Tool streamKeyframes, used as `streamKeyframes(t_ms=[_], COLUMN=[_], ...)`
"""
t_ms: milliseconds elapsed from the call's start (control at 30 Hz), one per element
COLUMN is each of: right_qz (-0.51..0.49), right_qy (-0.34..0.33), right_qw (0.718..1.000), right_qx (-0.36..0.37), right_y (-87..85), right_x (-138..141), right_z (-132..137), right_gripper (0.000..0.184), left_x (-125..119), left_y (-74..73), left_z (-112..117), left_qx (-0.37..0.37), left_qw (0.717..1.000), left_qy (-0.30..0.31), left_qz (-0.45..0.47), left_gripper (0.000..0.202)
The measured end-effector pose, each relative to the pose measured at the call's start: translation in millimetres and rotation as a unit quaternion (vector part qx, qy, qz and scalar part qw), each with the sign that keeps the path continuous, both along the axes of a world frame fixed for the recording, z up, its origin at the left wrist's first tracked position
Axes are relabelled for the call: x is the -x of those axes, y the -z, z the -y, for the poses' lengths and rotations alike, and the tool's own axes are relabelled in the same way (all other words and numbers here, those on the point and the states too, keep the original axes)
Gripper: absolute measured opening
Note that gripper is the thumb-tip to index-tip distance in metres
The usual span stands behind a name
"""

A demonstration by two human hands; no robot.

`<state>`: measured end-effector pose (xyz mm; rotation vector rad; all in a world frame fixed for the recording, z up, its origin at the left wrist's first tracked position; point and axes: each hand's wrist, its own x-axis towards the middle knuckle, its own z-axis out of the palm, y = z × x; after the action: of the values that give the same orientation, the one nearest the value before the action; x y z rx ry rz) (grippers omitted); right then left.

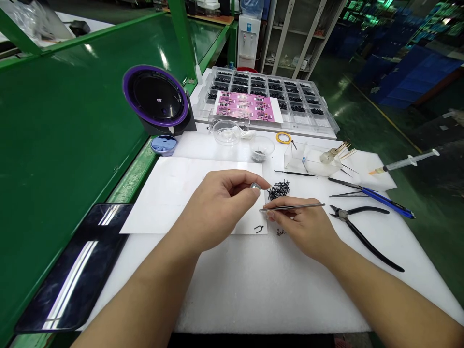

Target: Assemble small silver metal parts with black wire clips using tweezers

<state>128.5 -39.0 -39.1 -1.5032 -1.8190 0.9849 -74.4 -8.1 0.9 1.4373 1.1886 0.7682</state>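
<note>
Presently, on the white mat (253, 290):
- Left hand (217, 208): fingers pinched together on a small silver part (255, 186), held above the paper (174, 193).
- Right hand (308, 229): fingers closed on tweezers (292, 207), tips pointing left, just below the silver part.
- Pile of black bits (279, 189): on the mat, just right of the silver part.
- Black clip (258, 228): lying on the paper's corner.
- Pliers (362, 232): right of the right hand.
- Cup (261, 148), syringe (406, 162), parts tray (268, 92): further back.
</note>
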Motion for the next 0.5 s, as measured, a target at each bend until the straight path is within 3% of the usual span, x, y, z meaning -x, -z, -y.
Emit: streamKeyframes(t_ms=[167, 333, 500], right_qz=[0.033, 0.006, -0.008], right_qy=[-0.022, 0.018, 0.042], right_qw=[0.998, 0.999, 0.988], right_qx=[-0.056, -0.049, -0.150], right_y=[0.2, -9.3, -23.9], right_x=[2, -7, -19], right_z=[1, 6, 13], right_gripper=[0.014, 0.014, 0.010], left_x=[0, -2, -7], left_y=[3.1, 4.7, 8.5], left_z=[-2, -3, -2], left_qx=[0.011, 0.010, 0.035], left_qw=[1.000, 0.998, 0.994], left_qy=[0.014, 0.039, 0.093], left_qz=[-0.001, -0.041, -0.047], left_gripper=[0.019, 0.022, 0.029])
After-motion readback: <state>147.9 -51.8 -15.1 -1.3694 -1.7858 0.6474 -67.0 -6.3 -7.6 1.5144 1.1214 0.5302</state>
